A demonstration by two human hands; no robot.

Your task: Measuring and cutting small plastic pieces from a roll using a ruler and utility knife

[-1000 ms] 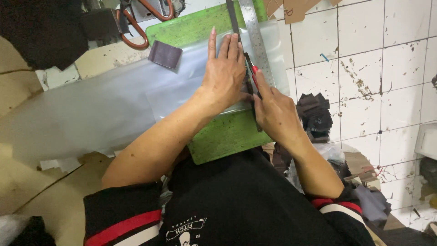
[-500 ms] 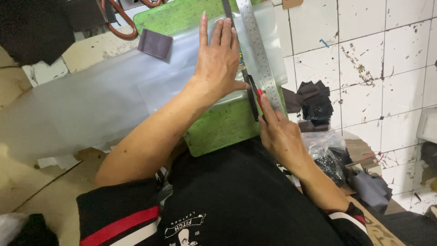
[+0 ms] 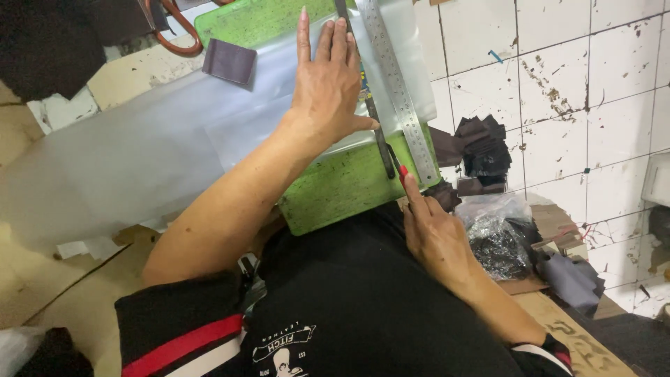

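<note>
- Green cutting mat (image 3: 335,192) lies under the work on the floor in front of the person, a sacrificial surface that lets a blade pass through the film without reaching what is below.
- Clear plastic sheet (image 3: 139,153) drapes across the mat and trails off to the person's left; only the strip near the ruler sits on the mat, which is the part being worked.
- Left hand (image 3: 328,87) presses flat on the sheet, fingers straight and spread a little, thumb stretched toward the straightedge; it grips nothing, it pins the slippery film and braces the guide so neither slides.
- Steel ruler (image 3: 394,84) runs from the top of the view down to the mat's near edge, with a dark bar (image 3: 370,112) just beside it on the left-hand side (whether the two touch along their length I cannot tell).
- Right hand (image 3: 436,234) sits at the near end of the mat, fingers closed narrowly around a small red-tipped cutter (image 3: 403,173), forefinger laid along it, tip at the foot of the bar by the mat's edge.
- Dark leather scraps (image 3: 481,146) lie heaped on the white tiled floor (image 3: 593,91) to the right, apart from the mat.
- One dark square patch (image 3: 229,61) rests on the sheet by the mat's far corner.
</note>
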